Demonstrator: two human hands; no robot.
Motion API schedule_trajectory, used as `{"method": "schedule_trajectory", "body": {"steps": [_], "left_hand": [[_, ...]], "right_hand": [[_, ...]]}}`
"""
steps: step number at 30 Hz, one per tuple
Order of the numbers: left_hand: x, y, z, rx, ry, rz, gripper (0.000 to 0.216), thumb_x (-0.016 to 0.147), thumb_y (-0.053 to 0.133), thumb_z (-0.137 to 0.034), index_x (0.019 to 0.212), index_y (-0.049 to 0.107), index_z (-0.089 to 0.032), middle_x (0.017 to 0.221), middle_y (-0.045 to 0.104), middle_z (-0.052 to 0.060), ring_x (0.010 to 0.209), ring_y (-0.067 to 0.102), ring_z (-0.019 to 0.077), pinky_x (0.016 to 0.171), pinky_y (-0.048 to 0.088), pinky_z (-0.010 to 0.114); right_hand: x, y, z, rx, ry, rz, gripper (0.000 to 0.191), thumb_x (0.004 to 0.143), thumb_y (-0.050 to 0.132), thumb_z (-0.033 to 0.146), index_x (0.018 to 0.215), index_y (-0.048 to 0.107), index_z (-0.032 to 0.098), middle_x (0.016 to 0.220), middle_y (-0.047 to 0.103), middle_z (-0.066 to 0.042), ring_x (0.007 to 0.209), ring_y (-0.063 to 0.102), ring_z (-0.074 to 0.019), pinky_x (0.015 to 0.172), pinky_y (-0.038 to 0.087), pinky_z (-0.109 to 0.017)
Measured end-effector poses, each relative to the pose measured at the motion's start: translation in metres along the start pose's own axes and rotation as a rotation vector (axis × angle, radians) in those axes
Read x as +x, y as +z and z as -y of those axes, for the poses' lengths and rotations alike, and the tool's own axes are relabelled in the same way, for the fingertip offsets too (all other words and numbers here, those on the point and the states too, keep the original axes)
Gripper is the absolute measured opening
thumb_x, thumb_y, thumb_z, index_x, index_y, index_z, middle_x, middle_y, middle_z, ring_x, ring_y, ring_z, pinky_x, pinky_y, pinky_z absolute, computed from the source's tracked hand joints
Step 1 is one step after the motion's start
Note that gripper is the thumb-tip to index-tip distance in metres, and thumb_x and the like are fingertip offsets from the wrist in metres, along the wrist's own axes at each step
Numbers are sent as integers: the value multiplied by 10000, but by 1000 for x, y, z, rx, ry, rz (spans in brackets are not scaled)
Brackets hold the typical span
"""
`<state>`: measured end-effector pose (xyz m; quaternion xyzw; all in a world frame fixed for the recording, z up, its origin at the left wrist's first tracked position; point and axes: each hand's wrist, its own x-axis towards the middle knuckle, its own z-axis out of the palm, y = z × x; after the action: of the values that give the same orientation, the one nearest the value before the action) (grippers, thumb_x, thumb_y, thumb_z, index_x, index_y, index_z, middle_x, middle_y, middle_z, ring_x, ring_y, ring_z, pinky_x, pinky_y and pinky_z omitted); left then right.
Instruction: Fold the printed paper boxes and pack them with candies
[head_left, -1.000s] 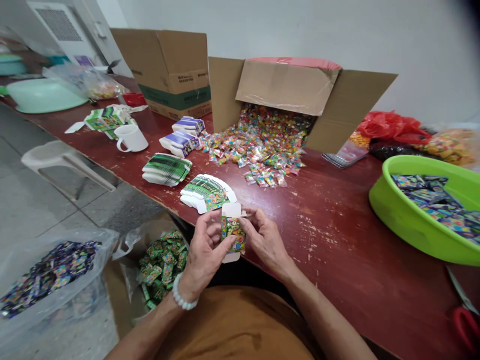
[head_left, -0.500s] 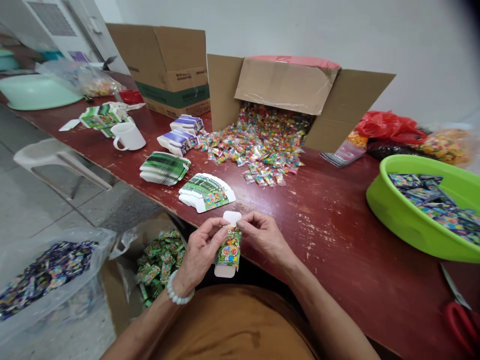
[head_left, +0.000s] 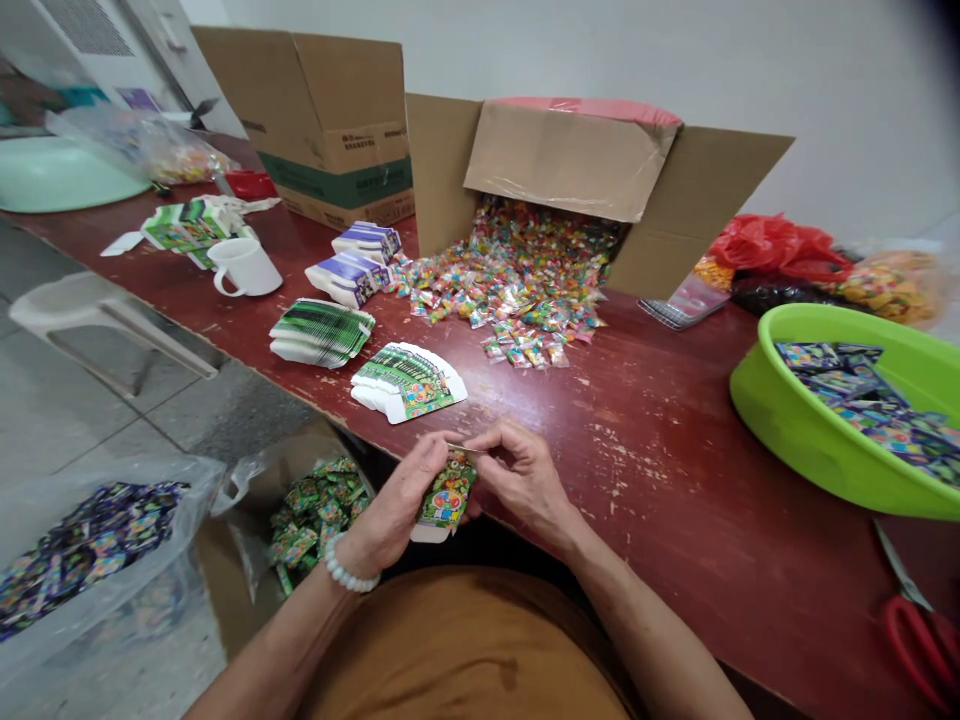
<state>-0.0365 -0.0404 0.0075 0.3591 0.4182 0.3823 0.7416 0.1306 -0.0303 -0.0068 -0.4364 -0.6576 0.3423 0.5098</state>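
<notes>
A small green printed carton (head_left: 448,497) is held between my hands, just off the table's front edge. My left hand (head_left: 401,495), with a pale bead bracelet at the wrist, is wrapped along the carton's left side. At its top edge my right hand (head_left: 517,465) pinches the end flap, which is now seen edge-on. A white flap shows at the carton's lower end. Just beyond my hands lies a fanned stack of flat green cartons (head_left: 412,385), and a second stack (head_left: 322,332) sits to its left. Small wrapped candies (head_left: 517,275) spill toward me farther back.
A tipped cardboard box (head_left: 570,165) pours out the candies. At right stand a lime-green basin (head_left: 795,430) of dark sachets and red-handled scissors (head_left: 919,640). A white mug (head_left: 251,268) is at left. Below the table edge are a box of green sachets (head_left: 319,520) and a bag of purple sachets (head_left: 97,545).
The white top flap, upright before, is folded down at the carton's end. My left hand has wrapped farther around the carton's side. The view has shifted slightly.
</notes>
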Motion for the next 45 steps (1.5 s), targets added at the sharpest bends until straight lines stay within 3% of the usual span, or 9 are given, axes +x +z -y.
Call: {"method": "schedule_trajectory", "body": {"steps": [5, 11, 19, 25, 29, 34, 36, 40, 45], "left_hand": [[1, 7, 2, -81, -152, 7, 584, 930, 380, -630, 1317, 481, -204, 644, 664, 24, 397, 610, 172, 383, 465, 247], [5, 13, 4, -38, -96, -18, 663, 919, 325, -677, 1362, 455, -202, 648, 669, 28, 381, 610, 173, 362, 465, 245], [10, 11, 6, 40, 1, 78, 739, 902, 319, -708, 1404, 461, -183, 706, 689, 60, 365, 593, 145, 344, 444, 214], [8, 8, 8, 67, 13, 72, 721, 906, 363, -684, 1434, 434, -197, 672, 663, 39, 382, 601, 158, 356, 455, 227], [9, 5, 12, 65, -17, 57, 710, 907, 385, -673, 1447, 414, -213, 660, 649, 24, 388, 606, 169, 359, 456, 239], [14, 5, 23, 51, -12, -16, 601, 893, 514, -597, 1373, 430, -244, 730, 674, 11, 411, 609, 152, 382, 461, 236], [13, 5, 25, -5, -30, -19, 542, 872, 603, -524, 1309, 447, -244, 792, 699, 25, 523, 660, 160, 479, 505, 241], [-1, -1, 26, -127, -136, 26, 446, 842, 691, -416, 1200, 514, -217, 928, 734, 79, 788, 705, 199, 744, 543, 308], [-18, -38, 30, -76, -235, -7, 322, 785, 760, -359, 1019, 616, -191, 921, 723, 64, 793, 668, 180, 749, 516, 291]], "right_hand": [[2, -7, 7, -16, -24, 189, 142, 899, 604, 287, 895, 715, 199, 859, 682, -49, 774, 626, -155, 728, 503, -292], [10, -2, 6, 338, 360, 243, 154, 810, 692, 311, 803, 625, 172, 990, 738, -61, 446, 548, -58, 457, 472, -220], [21, -4, 12, 540, 528, 201, 196, 733, 737, 326, 755, 660, 147, 687, 716, -35, 387, 579, -109, 373, 449, -220], [19, -11, 9, 581, 421, 304, 216, 791, 712, 339, 736, 605, 160, 1088, 712, -83, 453, 613, -87, 428, 489, -235], [12, -14, 8, 349, 216, 410, 196, 894, 614, 341, 787, 616, 176, 1136, 673, -70, 601, 630, -85, 579, 519, -244], [17, -18, -8, -127, 18, 389, 118, 896, 610, 275, 833, 664, 191, 871, 658, -29, 783, 617, -138, 726, 487, -262], [34, -33, -25, -220, 30, 328, 167, 916, 573, 315, 867, 678, 196, 875, 667, -38, 824, 625, -164, 763, 494, -289], [80, -80, -73, -734, 133, -19, 388, 873, 537, 225, 1254, 602, 184, 1350, 564, -145, 1242, 481, -301, 1018, 400, -476], [99, -112, -116, -857, 261, 2, 466, 820, 524, 162, 1278, 595, 209, 1458, 497, -123, 1258, 443, -340, 1000, 389, -530]]}}
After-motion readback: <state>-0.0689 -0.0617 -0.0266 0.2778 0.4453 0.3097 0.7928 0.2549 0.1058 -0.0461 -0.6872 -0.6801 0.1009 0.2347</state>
